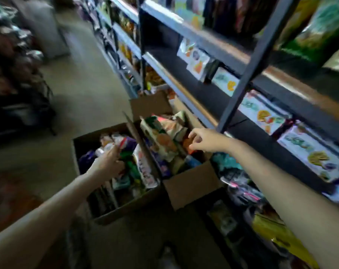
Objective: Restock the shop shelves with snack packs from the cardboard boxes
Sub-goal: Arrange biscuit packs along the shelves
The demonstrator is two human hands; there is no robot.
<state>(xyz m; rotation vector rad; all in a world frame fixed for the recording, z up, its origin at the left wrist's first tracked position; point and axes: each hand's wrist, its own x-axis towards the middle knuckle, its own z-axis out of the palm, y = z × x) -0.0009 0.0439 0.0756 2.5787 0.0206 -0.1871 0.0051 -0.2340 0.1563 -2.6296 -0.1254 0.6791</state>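
Note:
Two open cardboard boxes stand on the floor beside the shelving, both full of mixed snack packs. My left hand [108, 162] reaches into the left box [114, 214], and its fingers seem to curl around a clear pack with a red stripe [114, 145]; blur hides the exact grip. My right hand [203, 140] hovers over the right box [190, 185], fingers loosely curled just above an orange pack [188, 145], holding nothing. A large green-and-orange biscuit pack [160, 133] lies on top of that box. White snack packs [261, 113] stand on the dark shelf [209, 98] to the right.
Metal shelving with a slanted upright post [248, 70] runs along the right, stocked with packs on several levels. More packs [242, 191] fill the lowest shelf by the boxes. The aisle floor [87, 90] stretches ahead. A dark rack of goods [19, 74] lines the left side.

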